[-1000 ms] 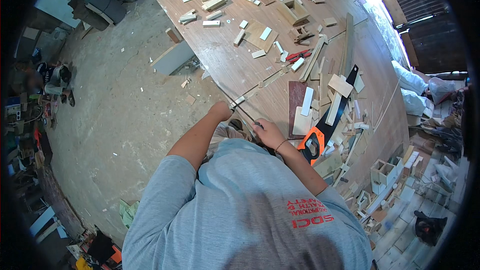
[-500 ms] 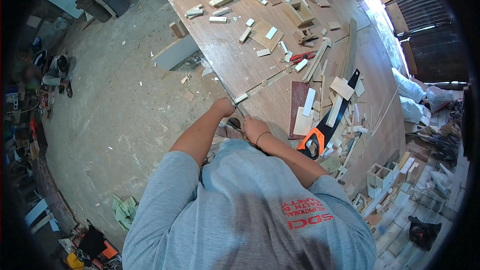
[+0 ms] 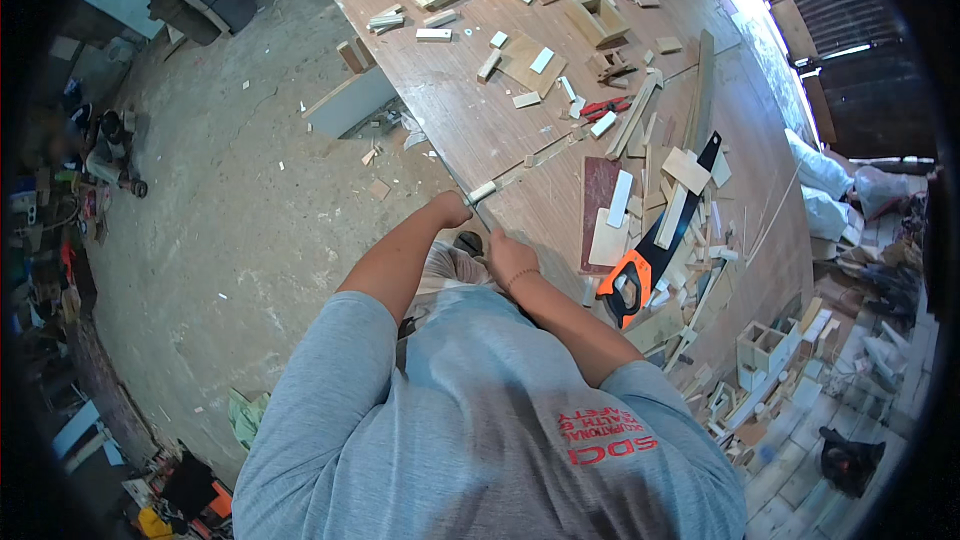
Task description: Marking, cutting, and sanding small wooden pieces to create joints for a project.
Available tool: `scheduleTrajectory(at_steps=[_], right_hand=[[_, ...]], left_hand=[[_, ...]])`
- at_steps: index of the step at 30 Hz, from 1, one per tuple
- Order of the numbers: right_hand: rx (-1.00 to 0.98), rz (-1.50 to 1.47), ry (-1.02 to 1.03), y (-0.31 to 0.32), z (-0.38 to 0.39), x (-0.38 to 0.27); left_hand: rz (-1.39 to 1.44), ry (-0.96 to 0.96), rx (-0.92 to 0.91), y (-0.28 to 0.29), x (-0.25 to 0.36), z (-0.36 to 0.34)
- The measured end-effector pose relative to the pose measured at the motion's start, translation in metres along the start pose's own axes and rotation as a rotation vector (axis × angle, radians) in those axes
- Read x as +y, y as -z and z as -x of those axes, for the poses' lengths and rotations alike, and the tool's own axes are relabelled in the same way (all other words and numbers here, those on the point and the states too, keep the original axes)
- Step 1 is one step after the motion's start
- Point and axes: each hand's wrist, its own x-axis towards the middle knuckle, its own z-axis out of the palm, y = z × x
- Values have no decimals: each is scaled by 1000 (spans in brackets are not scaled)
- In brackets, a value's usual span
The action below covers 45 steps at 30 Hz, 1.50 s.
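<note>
At the near left edge of the table, my left hand [image 3: 452,208] is closed beside a small pale wooden block [image 3: 482,192], its fingertips against the block's near end. My right hand [image 3: 512,257], just to the right and nearer my body, is wrapped round the end of a thin grey metal tool [image 3: 483,215]. That tool slants up and left to the block's end by my left fingers; whether it is a file or a blade is too small to tell. A wood strip [image 3: 545,154] lies on the tabletop beyond the block.
An orange-handled handsaw [image 3: 640,270] lies right of my hands among wood offcuts, beside a dark red board [image 3: 600,190]. Red-handled pliers [image 3: 605,107] and several blocks cover the table [image 3: 440,80] farther off. A board [image 3: 352,103] leans below the left edge. Another person [image 3: 112,150] sits far left.
The small block and the metal tool have shifted slightly at the table edge, with both hands staying close together. My right forearm has moved a little leftward.
</note>
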Motion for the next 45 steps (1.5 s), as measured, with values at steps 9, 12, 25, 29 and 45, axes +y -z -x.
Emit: scheduleTrajectory(at_steps=[9,12,25,29,45], right_hand=[[-162,22,-29,32,46,10],[-149,84,33,34,16,-6],[-81,48,36,23,-53,-28],[-62,29,-2,20,-28,-20],[-123,86,-52,26,-57,-40]], left_hand=[[301,95,-292,10,-13,-10],[407,145,-319,9,-10,-6],[365,43,-262,2,-10,-6],[444,134,-266,2,-8,-10],[446,85,-185,6,-5,-3]])
